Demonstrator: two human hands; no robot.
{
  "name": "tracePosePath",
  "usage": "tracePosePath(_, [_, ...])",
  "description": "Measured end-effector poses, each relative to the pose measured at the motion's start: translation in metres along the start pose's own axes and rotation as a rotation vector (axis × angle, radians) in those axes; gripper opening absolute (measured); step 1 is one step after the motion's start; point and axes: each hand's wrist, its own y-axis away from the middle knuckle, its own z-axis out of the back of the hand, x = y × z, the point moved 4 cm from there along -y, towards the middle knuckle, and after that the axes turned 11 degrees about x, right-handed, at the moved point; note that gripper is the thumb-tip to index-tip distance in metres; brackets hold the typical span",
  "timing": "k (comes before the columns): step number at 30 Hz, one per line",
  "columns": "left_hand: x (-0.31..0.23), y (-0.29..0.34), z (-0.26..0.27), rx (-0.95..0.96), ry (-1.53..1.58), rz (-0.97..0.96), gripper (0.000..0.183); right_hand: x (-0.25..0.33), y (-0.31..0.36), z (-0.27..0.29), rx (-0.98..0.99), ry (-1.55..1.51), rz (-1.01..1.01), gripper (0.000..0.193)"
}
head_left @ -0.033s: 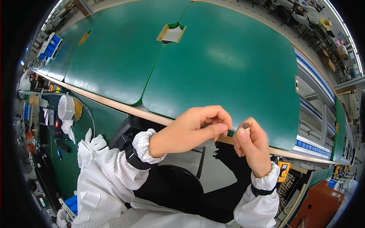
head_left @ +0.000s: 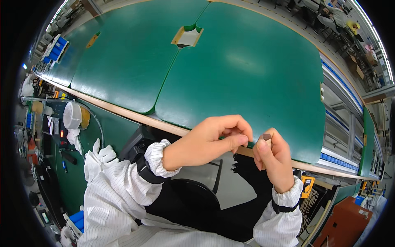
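Note:
Over the near edge of the green table [head_left: 242, 82], my right hand [head_left: 276, 162] pinches a small, flat, brownish-grey rectangular piece [head_left: 266, 136] between thumb and fingers. Its top end sticks out above the thumb; the lower part is hidden by the fingers. Just to the left, with a narrow gap between the two hands, my left hand [head_left: 205, 142] has its thumb and fingertips brought together. Whatever they hold, if anything, is too small to make out. Striped white sleeves and black wristbands cover both my wrists.
A lower green bench [head_left: 111, 123] at the left carries a white roll [head_left: 72, 116], white gloves [head_left: 101, 156] and a device with a red display. A black stool [head_left: 193, 195] stands below my hands. At the right are a yellow meter [head_left: 307, 186], a reddish-brown box [head_left: 347, 222] and a metal frame.

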Motion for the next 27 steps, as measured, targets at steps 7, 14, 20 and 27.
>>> tracePosePath(7, [0.004, 0.001, 0.003, -0.092, -0.024, 0.001, 0.009, 0.001, -0.003, -0.003, -0.036, 0.181, 0.066, 0.02])
tracePosePath(14, [0.006, 0.003, -0.007, -0.133, -0.226, -0.147, 0.017, -0.001, 0.003, 0.002, -0.153, 0.564, 0.151, 0.019])
tracePosePath(20, [0.036, 0.047, -0.014, -0.274, -0.12, -0.121, 0.019, 0.018, 0.007, -0.041, 0.046, 0.883, -0.032, 0.03])
tracePosePath(27, [0.013, 0.139, -0.056, -0.467, -0.01, -0.292, 0.02, 0.014, 0.018, -0.103, 0.382, 0.206, -0.018, 0.014])
